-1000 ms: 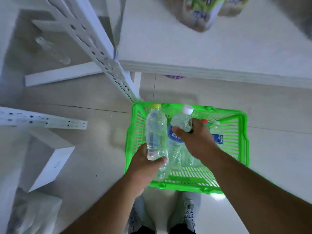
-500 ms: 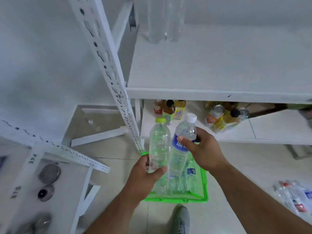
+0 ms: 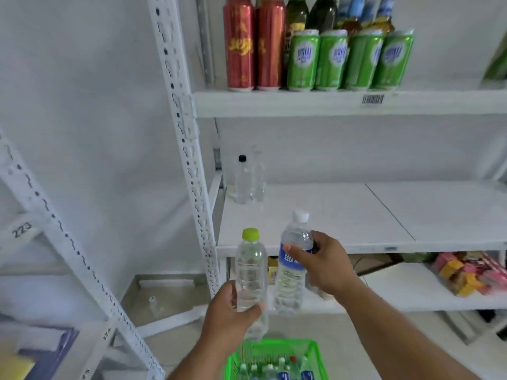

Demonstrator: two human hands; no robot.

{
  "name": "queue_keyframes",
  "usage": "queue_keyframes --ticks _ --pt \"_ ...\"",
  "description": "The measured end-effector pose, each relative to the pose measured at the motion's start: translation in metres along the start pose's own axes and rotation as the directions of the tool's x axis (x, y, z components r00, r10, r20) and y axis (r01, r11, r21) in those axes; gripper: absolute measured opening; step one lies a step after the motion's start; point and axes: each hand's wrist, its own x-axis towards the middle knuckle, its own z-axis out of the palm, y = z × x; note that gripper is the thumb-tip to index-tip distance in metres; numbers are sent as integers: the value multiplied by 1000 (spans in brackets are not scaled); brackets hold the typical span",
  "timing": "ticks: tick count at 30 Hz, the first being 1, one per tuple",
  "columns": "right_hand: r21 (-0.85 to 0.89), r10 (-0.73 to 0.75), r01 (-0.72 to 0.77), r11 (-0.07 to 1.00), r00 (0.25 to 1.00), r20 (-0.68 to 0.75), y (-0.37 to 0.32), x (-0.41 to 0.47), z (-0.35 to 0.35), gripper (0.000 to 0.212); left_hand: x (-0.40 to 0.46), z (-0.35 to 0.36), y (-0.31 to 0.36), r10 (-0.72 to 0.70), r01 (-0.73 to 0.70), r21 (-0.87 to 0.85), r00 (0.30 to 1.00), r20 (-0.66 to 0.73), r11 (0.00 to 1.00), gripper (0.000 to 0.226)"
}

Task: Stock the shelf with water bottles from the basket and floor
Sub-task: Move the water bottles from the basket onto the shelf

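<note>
1. Left hand [image 3: 233,311]: wrapped around the lower body of the green-capped bottle [image 3: 251,272], thumb across the front. The bottle is upright, in the air below the front edge of the middle shelf [image 3: 356,215].
2. Right hand [image 3: 326,267]: closed around the upper part of the white-capped bottle [image 3: 292,267], thumb on its blue label. This bottle is nearly upright and sits just beside the green-capped one; whether the two touch cannot be told.
3. Middle shelf: mostly bare. Two clear bottles [image 3: 248,179] stand at its back left corner, near the slotted upright [image 3: 189,149].
4. Green basket [image 3: 315,355]: on the floor below the hands, with more bottles inside.
5. Upper shelf [image 3: 274,104]: carries red cans [image 3: 253,45] and green cans [image 3: 348,60]. A lower shelf holds coloured packets [image 3: 466,272].
6. Step in hand, as a judgement: carrying one bottle in each hand from the basket to the middle shelf. Neither bottle is placed yet.
7. Next move, as a judgement: raise both bottles above the shelf edge, reach toward the back left, and set each base flat beside the two standing bottles. Keep the pair apart while lowering so that neither tips the other or the bottles already there.
</note>
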Motion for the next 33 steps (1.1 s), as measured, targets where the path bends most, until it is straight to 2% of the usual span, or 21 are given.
queue_keyframes --ticks 6,9,18,25,33 --pt "35 -62 61 998 998 32 -21 9 -35 25 5 19 40 1 1 27 998 -62 1000 45" --pt "-22 -104 105 994 992 70 -23 25 -52 23 13 36 54 14 -5 67 992 -128 998 42" --pt "-116 -160 180 977 973 165 -8 81 -86 25 45 85 79 -38 39 0 979 -202 999 49" --pt "-111 -159 183 977 968 195 4 129 -82 30 84 85 80 -47 58 36 965 -257 998 42" --pt "-128 -132 156 979 975 177 1 179 -47 30 149 62 77 -10 30 92 977 -211 995 42"
